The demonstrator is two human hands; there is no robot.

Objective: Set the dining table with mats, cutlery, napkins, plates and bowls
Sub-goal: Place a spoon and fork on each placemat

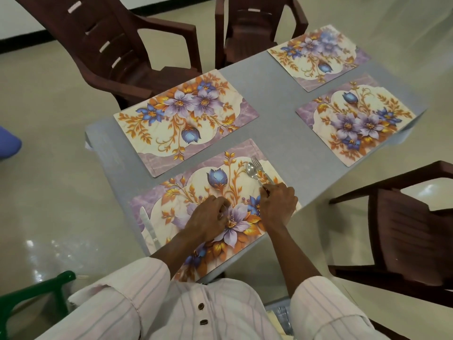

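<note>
Four flowered mats (pixel 186 119) lie flat in two rows. On the nearest mat (pixel 196 185), a knife (pixel 148 224) lies along the left edge. A spoon (pixel 251 169) and fork (pixel 259 165) lie side by side at the right.

Home dining room, and we're right over the table.

We've got a grey table (pixel 282 114) laid with four floral mats (pixel 186 119), and brown plastic armchairs (pixel 103 45) pulled up around it. A spoon (pixel 251 170) and fork (pixel 257 163) lie on the nearest mat, with a knife (pixel 148 224) at its other end. Underneath is a glossy cream floor (pixel 49 192), and a white wall (pixel 14 18) with dark skirting (pixel 24 40) runs behind. It all looks domestic to us.
</note>
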